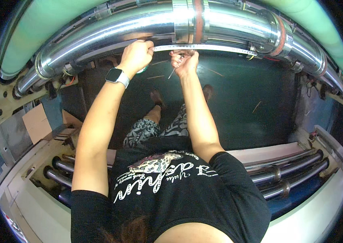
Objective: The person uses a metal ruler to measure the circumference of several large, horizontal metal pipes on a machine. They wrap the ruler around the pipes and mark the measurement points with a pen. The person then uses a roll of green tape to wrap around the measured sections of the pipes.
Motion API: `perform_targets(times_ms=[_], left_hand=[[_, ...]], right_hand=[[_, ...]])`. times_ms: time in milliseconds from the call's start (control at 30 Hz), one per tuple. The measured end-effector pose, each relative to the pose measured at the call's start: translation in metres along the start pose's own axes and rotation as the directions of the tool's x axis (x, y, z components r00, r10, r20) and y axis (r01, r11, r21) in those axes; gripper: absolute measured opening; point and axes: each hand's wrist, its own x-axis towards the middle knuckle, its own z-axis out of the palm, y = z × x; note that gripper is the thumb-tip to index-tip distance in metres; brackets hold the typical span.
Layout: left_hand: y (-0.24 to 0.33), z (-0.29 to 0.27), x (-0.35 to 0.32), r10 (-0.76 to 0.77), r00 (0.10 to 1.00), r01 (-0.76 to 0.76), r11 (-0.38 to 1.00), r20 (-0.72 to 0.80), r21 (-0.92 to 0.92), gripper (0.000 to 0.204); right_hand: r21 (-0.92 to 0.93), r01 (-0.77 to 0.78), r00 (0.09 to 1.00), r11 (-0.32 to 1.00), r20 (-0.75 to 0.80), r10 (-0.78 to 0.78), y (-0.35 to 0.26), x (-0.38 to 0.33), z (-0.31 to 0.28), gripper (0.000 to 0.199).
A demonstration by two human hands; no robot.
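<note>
My left hand [136, 56], with a smartwatch on its wrist, grips the near end of a long thin metal ruler [216, 48] laid along the underside of a shiny steel roller [139, 28]. My right hand [185, 62] is closed on a thin pointed tool [172, 72], held against the ruler just right of the left hand. The ruler stretches rightward to a clamp fitting [256, 50]. An orange-banded collar [193, 20] rings the roller above both hands.
Pale green rollers [42, 24] arch over the steel one. More steel rollers [284, 174] run behind me at the lower right and left. Dark floor [252, 101] lies below, with my feet on it. Cardboard pieces [38, 121] and cables sit at the left.
</note>
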Motion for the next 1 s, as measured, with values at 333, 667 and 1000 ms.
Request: perform_targets(times_ms=[333,667,1000], left_hand=[[-0.001,-0.004,0.003,0.009,0.999,-0.008,0.999,0.032,-0.033,0.020],[0.000,-0.002,0.004,0.003,1.000,-0.002,0.999,0.018,-0.033,0.019],[0.000,-0.004,0.004,0.019,0.999,-0.018,0.999,0.038,-0.034,0.018]], right_hand=[[-0.185,-0.105,0.987,0.977,0.100,0.125,-0.029,0.010,-0.028,0.050],[-0.191,-0.104,0.986,0.976,0.108,0.126,-0.029,0.015,-0.025,0.042],[-0.131,-0.075,0.990,0.989,0.108,0.089,-0.026,0.014,-0.022,0.040]])
